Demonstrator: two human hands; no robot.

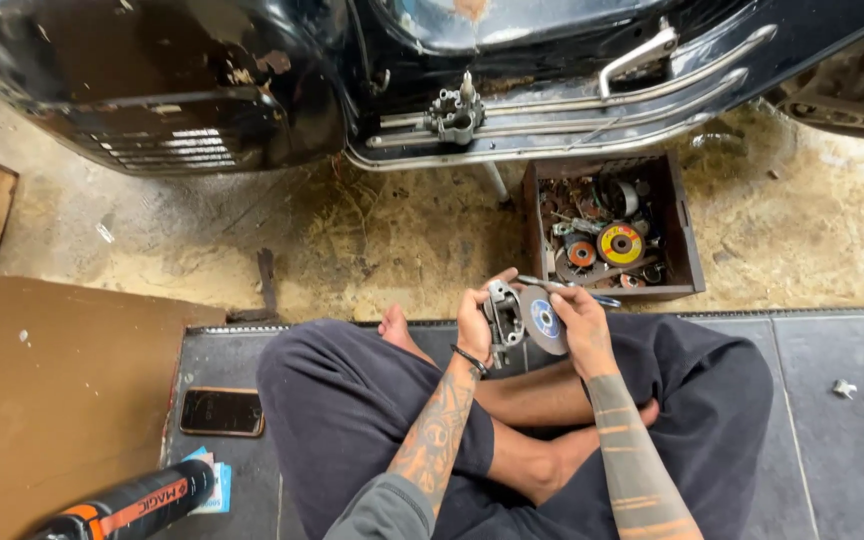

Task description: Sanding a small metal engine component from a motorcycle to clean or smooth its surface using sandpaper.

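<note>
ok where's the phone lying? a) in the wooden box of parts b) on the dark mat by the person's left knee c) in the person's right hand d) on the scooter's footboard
b: the phone lies flat on the dark mat beside the left knee, apart from the wooden box of parts.

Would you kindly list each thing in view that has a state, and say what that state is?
Left hand: closed in a grip on the grey metal part.
Right hand: grip on the round disc, held upright against the part.
Wooden box: open, filled with discs and metal bits.
Phone: flat on the mat, screen dark.
Black can: lying on its side.
</note>
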